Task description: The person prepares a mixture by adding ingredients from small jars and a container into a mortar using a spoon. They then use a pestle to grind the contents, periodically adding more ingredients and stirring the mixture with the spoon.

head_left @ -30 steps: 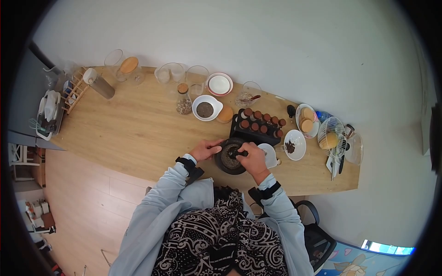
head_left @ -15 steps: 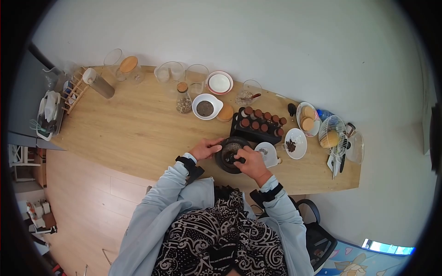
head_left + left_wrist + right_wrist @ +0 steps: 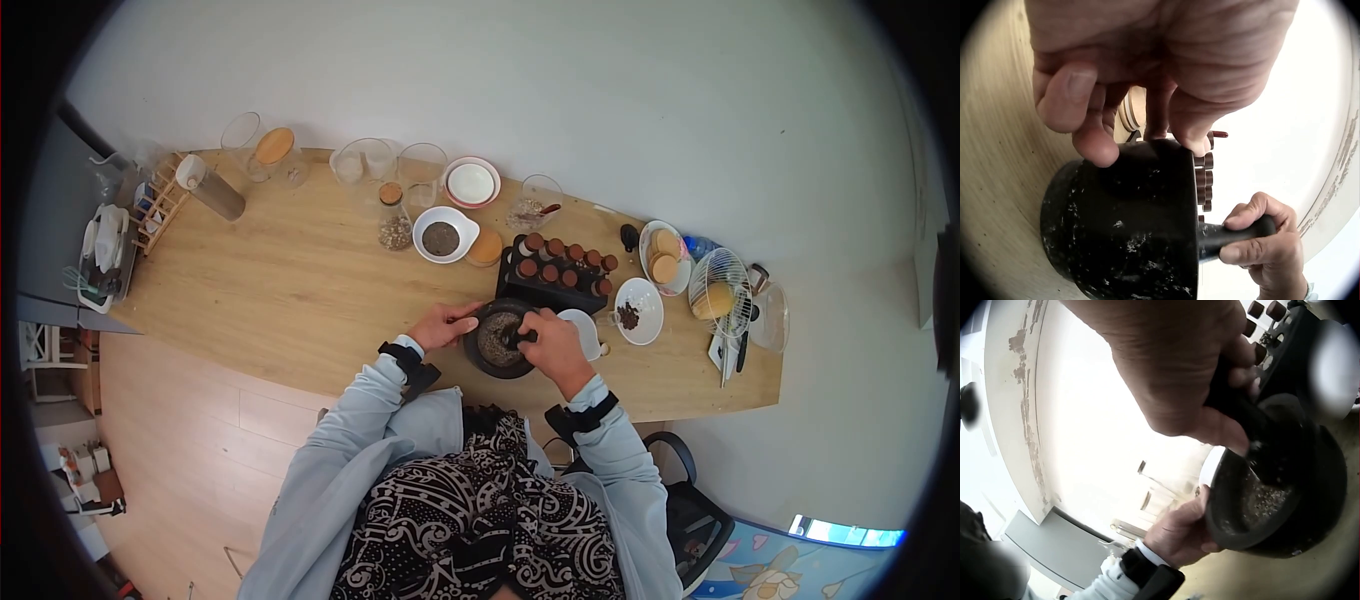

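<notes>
My left hand point(image 3: 443, 327) grips the side of a black stone mortar point(image 3: 1135, 212), thumb at its rim and fingers against the outer wall in the left wrist view. My right hand point(image 3: 556, 350) holds the thick handle of a black pestle point(image 3: 1235, 240), whose lower end is inside the mortar. Coarse greyish-brown grounds point(image 3: 1266, 503) cover the mortar's bottom, partly hidden by the pestle. Close behind the mortar stands a black rack point(image 3: 545, 293) of brown-capped spice jars. A small white bowl point(image 3: 583, 330) sits right beside it, partly covered by my right hand.
To the right are a white bowl point(image 3: 648, 322) with dark spices, a wire basket point(image 3: 722, 270) and a knife point(image 3: 741, 352). Behind stand a spouted white bowl point(image 3: 466, 236) of dark powder, a corked flask point(image 3: 393, 230) and several glass containers. A bottle point(image 3: 212, 190) stands far left.
The pestle swings around inside the mortar, first toward me and then back up to the right, with my right hand. My left hand stays on the mortar.
</notes>
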`<state>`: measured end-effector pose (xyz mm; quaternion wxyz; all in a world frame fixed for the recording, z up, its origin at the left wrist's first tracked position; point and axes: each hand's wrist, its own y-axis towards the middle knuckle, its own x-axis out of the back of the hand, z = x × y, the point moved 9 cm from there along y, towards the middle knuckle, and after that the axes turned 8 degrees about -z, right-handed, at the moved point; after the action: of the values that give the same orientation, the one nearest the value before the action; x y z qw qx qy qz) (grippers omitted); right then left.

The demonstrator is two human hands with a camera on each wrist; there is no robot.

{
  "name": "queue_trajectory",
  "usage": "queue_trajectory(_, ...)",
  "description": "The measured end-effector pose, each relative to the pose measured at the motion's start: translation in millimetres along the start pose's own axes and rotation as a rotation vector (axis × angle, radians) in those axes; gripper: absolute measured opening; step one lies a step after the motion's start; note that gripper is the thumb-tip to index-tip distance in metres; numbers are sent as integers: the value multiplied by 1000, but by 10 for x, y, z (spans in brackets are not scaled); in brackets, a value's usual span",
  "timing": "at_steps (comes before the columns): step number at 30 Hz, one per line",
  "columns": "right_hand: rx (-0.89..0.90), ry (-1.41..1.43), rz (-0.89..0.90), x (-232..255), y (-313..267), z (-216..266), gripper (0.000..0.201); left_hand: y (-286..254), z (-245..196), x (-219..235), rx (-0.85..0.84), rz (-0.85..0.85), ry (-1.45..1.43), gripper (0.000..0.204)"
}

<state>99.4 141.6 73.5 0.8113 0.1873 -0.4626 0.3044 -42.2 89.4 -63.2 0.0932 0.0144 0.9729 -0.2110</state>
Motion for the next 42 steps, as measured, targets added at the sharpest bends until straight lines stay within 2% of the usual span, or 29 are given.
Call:
queue_trajectory(2,-4,39,-196,47,28,40,21,10,-25,-10,-3,-3,4,46)
queue_trajectory(5,71,72,-104,-78,-31,154,23,-14,-2,21,0,-26,29,46)
queue_trajectory(8,58,74,-11,-16,-38,20,24,7,-38,-13,-2,-5,19,46)
queue_trajectory(9,58,71,-14,-8,-29,15,24,-1,-48,-19,0,3,6,45)
queue_trajectory(11,-51,11,-148,65,7,-32,26,-28,-50,-12,6,5,-6,45)
queue_trajectory(15,5,107,-167,-21,-30,67,26,2,13,16,7,-27,12,45)
queue_trajectory(17,66,126,-58,-32,-67,49,27,11,-12,0,-3,-19,28,45)
queue_trajectory(20,2,-19,-122,62,-32,-62,26,-29,-28,-17,32,3,-21,45)
queue_trajectory(24,-24,88,-198,8,-38,43,27,-11,-33,-10,26,-31,-4,45)
queue_trajectory(27,28,153,-117,14,-60,30,26,-23,-8,12,24,-21,2,45)
queue_trajectory(29,-64,80,7,14,-20,-113,27,-19,-58,-33,17,3,-23,45)
queue_trajectory(30,-62,79,2,-4,-8,-104,27,-33,-79,-28,6,-9,-2,45)
queue_trajectory(32,-72,64,-214,83,20,-77,26,-49,-108,-13,-6,-25,19,45)
queue_trajectory(36,-16,176,-211,3,-61,-4,26,-52,-54,7,7,-34,27,45)
queue_trajectory(38,-21,251,-66,-31,-83,-95,25,-27,-70,-5,9,-29,36,45)
queue_trajectory(42,-89,98,-166,44,-32,-154,25,-69,-113,-8,1,-19,22,45)
